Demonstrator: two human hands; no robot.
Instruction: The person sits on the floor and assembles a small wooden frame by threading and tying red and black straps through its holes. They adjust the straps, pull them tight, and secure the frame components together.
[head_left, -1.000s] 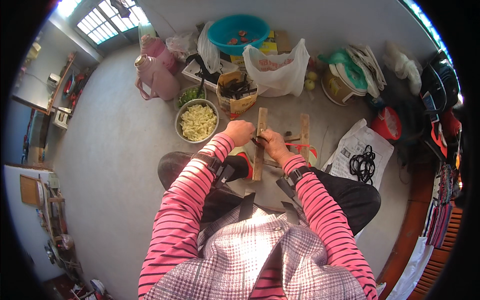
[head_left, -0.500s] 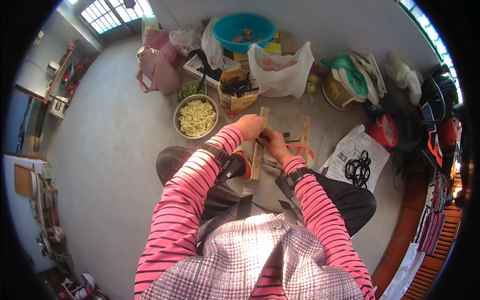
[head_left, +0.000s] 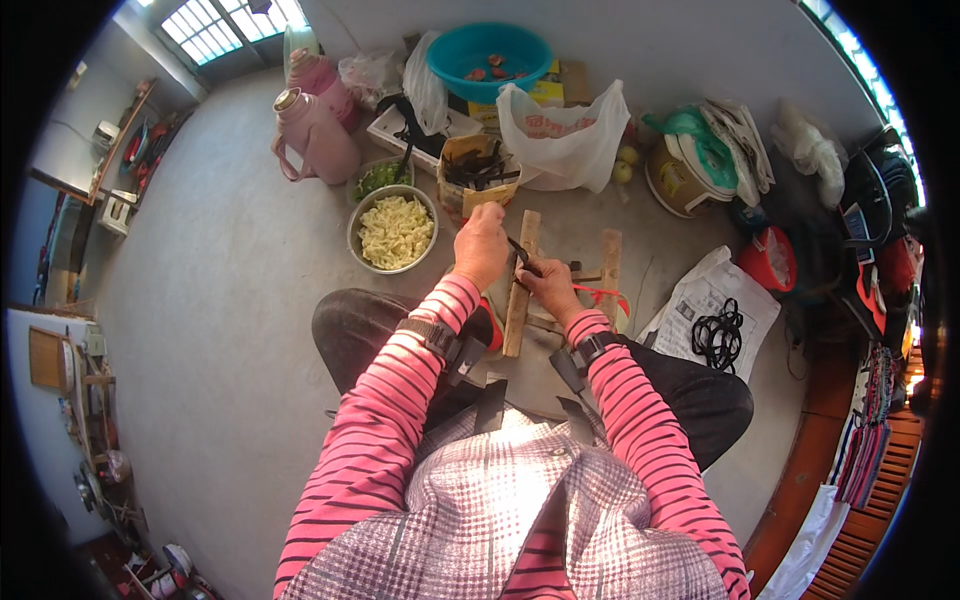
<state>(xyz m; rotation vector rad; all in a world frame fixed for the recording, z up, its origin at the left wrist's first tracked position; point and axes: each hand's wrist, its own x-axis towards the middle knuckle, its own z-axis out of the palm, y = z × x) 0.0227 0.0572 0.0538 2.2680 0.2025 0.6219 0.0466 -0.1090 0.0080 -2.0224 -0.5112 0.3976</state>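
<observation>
A short black strip (head_left: 518,251) slants from beside my left hand down to my right hand, over a wooden bar. My right hand (head_left: 549,287) pinches its lower end against the bar. My left hand (head_left: 481,246) is closed just left of the strip's upper end; what its fingers hold is hidden. The upright wooden bar (head_left: 519,305) belongs to a small wooden frame between my knees, with a second bar (head_left: 610,265) to the right. A red band (head_left: 600,293) lies across the frame. Just beyond my left hand stands a paper bag (head_left: 465,200) of black strips.
Left of my hands are a bowl of pale chopped food (head_left: 396,234) and a bowl of chopped greens (head_left: 380,178). Behind stand pink flasks (head_left: 318,140), a blue basin (head_left: 489,75) and a white plastic bag (head_left: 560,140). Black loops (head_left: 716,335) lie on a white sheet (head_left: 700,285) at right.
My left hand has moved left, away from my right hand and the wooden bar. The black strip now shows between the hands. My right hand has stayed nearly in place.
</observation>
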